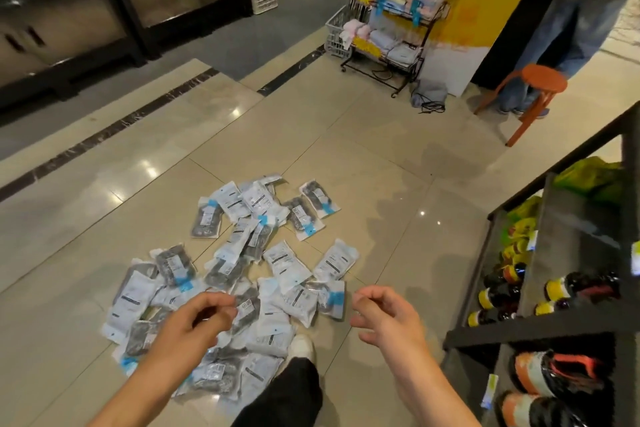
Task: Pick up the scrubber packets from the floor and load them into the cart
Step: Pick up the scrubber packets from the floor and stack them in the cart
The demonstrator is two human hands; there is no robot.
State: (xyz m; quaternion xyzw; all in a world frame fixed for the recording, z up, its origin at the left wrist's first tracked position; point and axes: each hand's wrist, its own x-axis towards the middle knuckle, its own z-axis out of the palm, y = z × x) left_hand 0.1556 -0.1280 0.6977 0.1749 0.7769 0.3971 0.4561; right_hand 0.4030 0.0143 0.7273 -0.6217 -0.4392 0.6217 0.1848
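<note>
**Packets all on the floor, nothing loaded yet**

The packets lie in a loose, overlapping heap on the tiled floor, spread from the middle of the view down toward the person's feet. A few lie slightly apart at the far side of the heap; the thickest part is nearest the person, where a white shoe touches or overlaps the near edge of the pile.

Both hands hang above the near part of the heap with nothing in them. The left hand has its fingers loosely curled over the packets, its grip empty. The right hand hangs beside the heap, over bare tile, fingers likewise relaxed and half-bent, holding nothing. Whether either is touching a packet cannot be told for sure; they look to be clear of them.

No cart can be made out with certainty. White wire baskets stand far off by a towel rack, and a dark shelf of bottles runs along the right edge. A second person stands by an orange stool in the far right corner.

As a judgement, the task looks to be at or near its start: many packets remain down and none is in hand. Nearly all the work is left, starting with a first grab from the near pile.
</note>
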